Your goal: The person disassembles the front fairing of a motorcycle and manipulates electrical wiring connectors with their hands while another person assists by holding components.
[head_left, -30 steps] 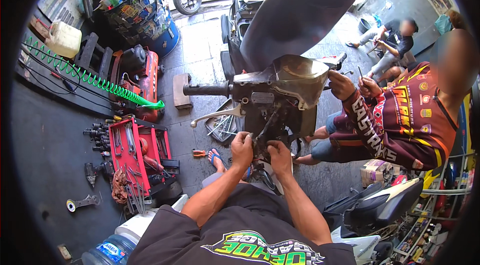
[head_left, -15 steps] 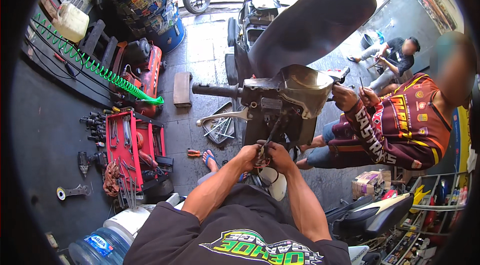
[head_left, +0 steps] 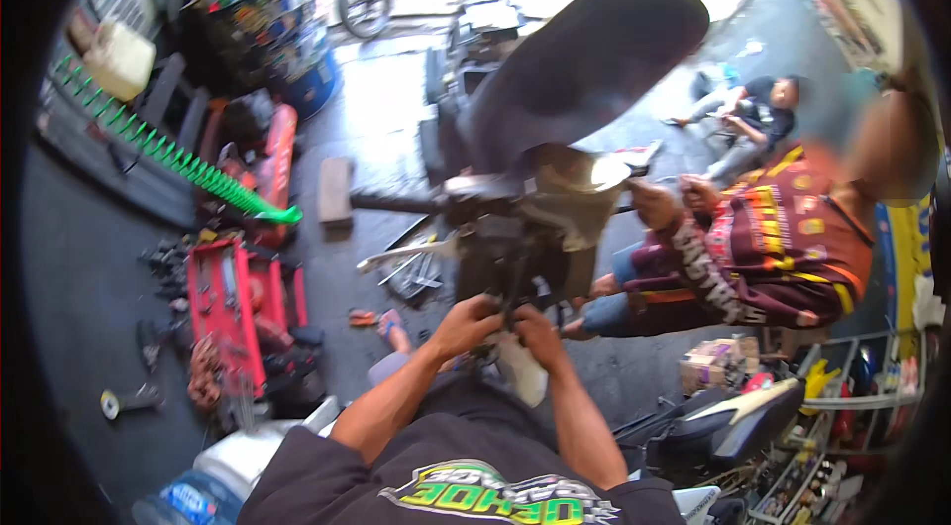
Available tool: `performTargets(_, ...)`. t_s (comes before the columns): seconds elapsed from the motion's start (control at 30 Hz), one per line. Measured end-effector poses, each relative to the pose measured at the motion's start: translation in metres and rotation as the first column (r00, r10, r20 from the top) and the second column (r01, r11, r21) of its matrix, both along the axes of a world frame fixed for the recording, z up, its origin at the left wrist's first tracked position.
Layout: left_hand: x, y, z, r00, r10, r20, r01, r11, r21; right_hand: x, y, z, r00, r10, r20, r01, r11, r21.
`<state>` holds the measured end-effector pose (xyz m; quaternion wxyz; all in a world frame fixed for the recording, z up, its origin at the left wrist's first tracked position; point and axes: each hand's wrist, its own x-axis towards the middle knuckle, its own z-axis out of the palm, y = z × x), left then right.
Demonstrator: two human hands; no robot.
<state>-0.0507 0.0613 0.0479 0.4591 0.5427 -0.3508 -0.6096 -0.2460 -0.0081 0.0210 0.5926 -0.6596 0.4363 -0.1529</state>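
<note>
Both hands meet at the front of a partly stripped scooter (head_left: 570,203), the left hand (head_left: 468,327) and the right hand (head_left: 540,337) close together with only a narrow gap between them. The dark wiring (head_left: 512,292) comes down from below the headlight area to their fingertips, so it lies between the two hands, its upper length just beyond them. The grip is narrow: the fingers of each hand curl in and pinch the wiring (which strand sits in which hand is too blurred to tell). A pale panel (head_left: 522,371) shows just below the hands, nearer the person's body. The brake lever (head_left: 406,253) and the black handlebar grip (head_left: 396,201) stick out to the left, apart from the fingers. On the right, a co-worker (head_left: 753,248) in a maroon top has a hand (head_left: 656,205) near the scooter's other handlebar end.
</note>
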Motion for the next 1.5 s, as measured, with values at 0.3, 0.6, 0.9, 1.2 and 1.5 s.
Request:
performTargets(0.3, -0.017, 0.005, -0.001, 0.976, 0.128, 0.175, -0.103, 0.984, -0.148, 0.005, 0.02, 0.023, 0.948, -0.19, 0.256, 0.064, 0.899, 0.433)
performTargets(0.6, -0.009, 0.004, 0.02, 0.828, 0.06, 0.557, 0.243, 0.857, -0.454, 0.004, 0.042, 0.031, 0.951, -0.267, 0.158, 0.166, 0.868, 0.467)
performTargets(0.9, -0.002, -0.01, -0.002, 0.691, 0.073, 0.72, 0.363, 0.825, -0.432, 0.013, 0.046, 0.034, 0.983, -0.143, 0.114, 0.075, 0.884, 0.461)
performTargets(1.2, -0.012, 0.008, -0.007, 0.771, 0.321, 0.55, -0.221, 0.945, -0.241, -0.011, 0.036, 0.029, 0.94, -0.301, -0.161, 0.329, 0.925, 0.192)
performTargets(1.5, -0.035, -0.012, -0.04, 0.707, 0.563, -0.429, -0.483, 0.827, 0.289, 0.01, 0.011, 0.031, 0.913, -0.406, 0.047, 0.36, 0.853, 0.377)
